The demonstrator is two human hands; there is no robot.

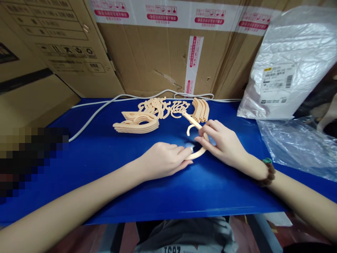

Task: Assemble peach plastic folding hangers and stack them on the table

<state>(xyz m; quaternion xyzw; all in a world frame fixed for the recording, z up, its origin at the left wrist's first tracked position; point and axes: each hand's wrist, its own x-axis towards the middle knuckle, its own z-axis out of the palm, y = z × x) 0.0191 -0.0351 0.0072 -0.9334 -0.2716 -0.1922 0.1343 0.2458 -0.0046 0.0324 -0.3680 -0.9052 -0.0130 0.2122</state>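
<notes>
A beige plastic folding hanger [198,154] is held between my two hands, over the front middle of the blue table. My left hand [167,160] is closed on the end of its lower curved arm. With thumb and fingers, my right hand [223,142] pinches it around the joint, where part of the hanger is hidden. One straight arm points up and left from there, and a small hook [189,131] curls out beside it. Behind my hands lie a stack of folded hangers [139,128], a pile of loose hooks [155,105], more hooks [180,107] and several curved hanger arms [201,109].
A white cable [97,117] runs along the back of the blue table [105,182]. Cardboard boxes [155,52] wall off the back and left. To the right stand a white labelled bag [284,66] and a clear plastic sheet [295,144].
</notes>
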